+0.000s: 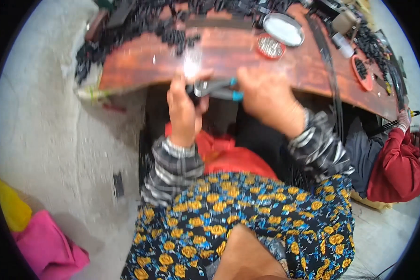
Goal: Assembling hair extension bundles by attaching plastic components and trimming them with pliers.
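My right hand (270,100) is closed around the teal-tipped handles of a pair of pliers (213,87), just off the table's near edge. The metal jaws point left, toward my left hand (182,112). That hand is upright with its fingers curled around a small dark piece (190,91), which meets the plier jaws. Motion blur and my fingers hide the piece's shape and whether the jaws grip it. Beyond my hands, a red-rimmed dish (283,50) holds many small shiny metal pieces.
The reddish wooden table (140,60) curves ahead of me. Black parts (172,39) lie heaped along its far left, and another dark heap (375,44) lies at right. A pale oval dish (284,29) stands behind the red-rimmed one. A co-worker in a red sleeve (396,165) sits at right.
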Action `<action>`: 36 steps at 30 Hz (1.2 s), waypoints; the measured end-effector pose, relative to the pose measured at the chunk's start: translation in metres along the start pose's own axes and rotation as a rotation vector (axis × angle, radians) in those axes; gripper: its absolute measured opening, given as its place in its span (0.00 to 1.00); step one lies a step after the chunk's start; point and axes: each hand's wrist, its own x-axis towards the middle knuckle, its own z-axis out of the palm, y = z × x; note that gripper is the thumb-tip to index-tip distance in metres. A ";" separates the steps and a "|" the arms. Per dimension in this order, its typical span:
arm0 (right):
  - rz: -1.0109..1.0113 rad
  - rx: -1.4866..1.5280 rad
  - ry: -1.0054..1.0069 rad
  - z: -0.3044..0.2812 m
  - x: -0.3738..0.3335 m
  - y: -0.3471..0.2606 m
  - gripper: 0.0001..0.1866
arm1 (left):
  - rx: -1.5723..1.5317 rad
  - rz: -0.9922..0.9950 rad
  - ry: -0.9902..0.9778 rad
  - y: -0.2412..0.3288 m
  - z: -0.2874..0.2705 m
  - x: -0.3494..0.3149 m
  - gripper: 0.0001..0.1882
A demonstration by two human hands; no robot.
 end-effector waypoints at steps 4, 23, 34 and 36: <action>0.030 0.152 -0.106 0.022 -0.011 -0.012 0.08 | 0.016 -0.077 0.065 -0.018 -0.019 -0.003 0.36; 0.038 0.104 -0.188 -0.006 -0.010 0.000 0.10 | -0.061 0.043 -0.147 0.006 -0.027 0.004 0.33; -0.104 0.030 -0.199 -0.014 -0.009 -0.007 0.14 | 0.034 -0.015 -0.130 -0.001 -0.032 -0.010 0.43; -0.140 -0.032 -0.173 -0.015 -0.009 -0.008 0.14 | 0.051 -0.009 -0.126 -0.001 -0.032 -0.012 0.43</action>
